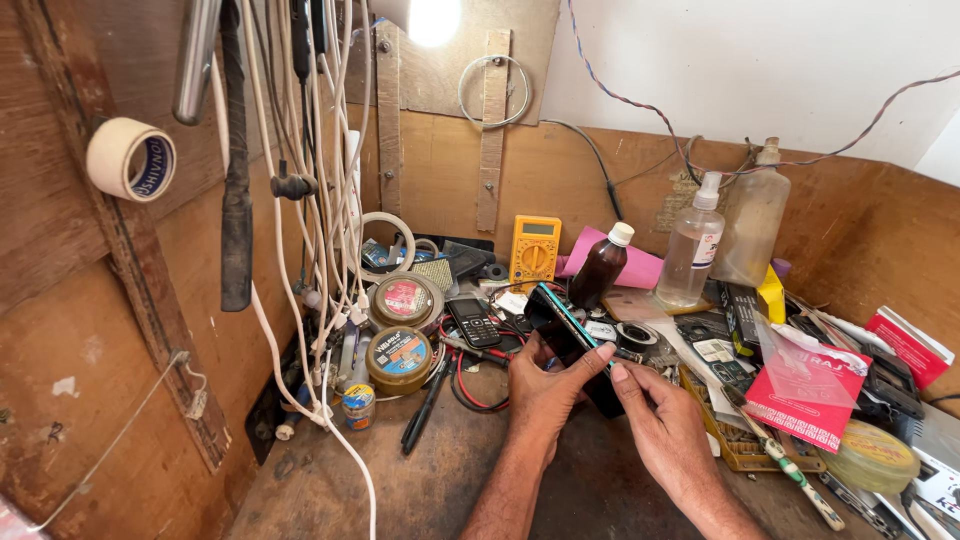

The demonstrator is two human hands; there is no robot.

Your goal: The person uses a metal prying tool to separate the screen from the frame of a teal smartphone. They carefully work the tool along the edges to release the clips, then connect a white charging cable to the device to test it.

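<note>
Wooden panels enclose a cluttered corner bench (pixel 400 480), dark and worn, with a lamp glaring at the top edge.

Left of the fingers: a roll of pale tape (pixel 130 159) hangs on the wall, and a bundle of white cables (pixel 320 200) drops to the bench. Two round tins (pixel 400 340) stand just left of the left hand, with a small keypad phone (pixel 472 321) behind the knuckles and red and black probe leads (pixel 462 385) coiled beside them.

At the fingers: the left hand (pixel 545 390) is clamped on a dark handset with a teal edge (pixel 562 330), held tilted above the bench, thumb along its side. The right hand (pixel 665 430) has its fingertips pinched together at the handset's right edge; whether they hold a small tool cannot be told. Judgement: the work calls for a steady left grip and light, even pressure along the seam, since the casing could slip or crack.

Beyond the fingers: a yellow multimeter (pixel 535 250), a brown bottle (pixel 603 268), a clear spray bottle (pixel 694 243) and a cloudy bottle (pixel 752 228).

Right of the fingers: a pink packet (pixel 808 395), a striped-handled tool (pixel 795 470) and a yellow parts tray (pixel 735 440) lie near the right wrist. Judgement: these crowd the wrist's free travel.
</note>
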